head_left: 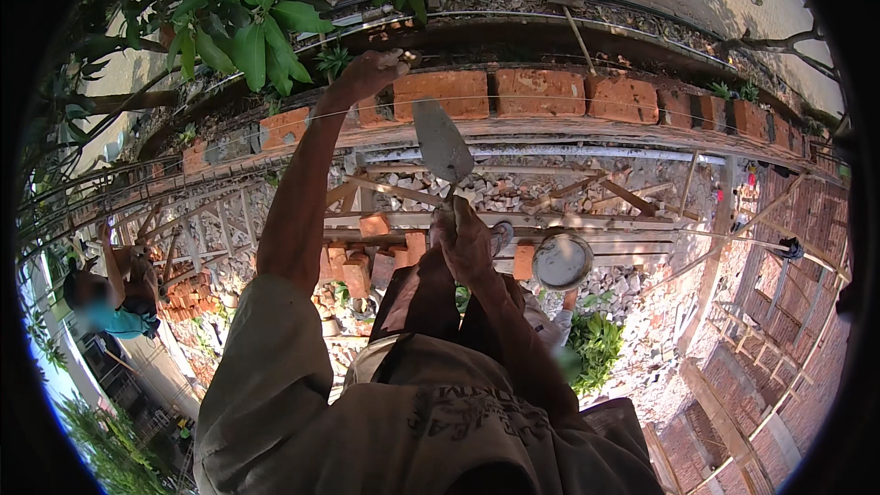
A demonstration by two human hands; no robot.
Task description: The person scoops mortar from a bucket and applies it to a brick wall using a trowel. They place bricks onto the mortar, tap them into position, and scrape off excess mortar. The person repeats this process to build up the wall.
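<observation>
My right hand [466, 240] is closed round the handle of a pointed trowel [443, 142]. The trowel's blade, smeared with grey mortar, points away from me and its tip comes near the front face of a laid brick [442, 95]. My left hand [368, 75] reaches out over the top of the brick wall, left of that brick. Its fingers are bent together, and a small pale bit shows at their tips, too small to name. More orange bricks [539, 92] lie in a row along the wall, with gaps between some of them.
A thin string line [367, 116] runs along the wall. Below me are scaffold planks [605, 247], a round mortar bucket [563, 261] and loose bricks [357, 272]. Rubble [504, 192] covers the ground. Leafy branches [261, 23] hang near my left arm. A co-worker [128, 289] is at left.
</observation>
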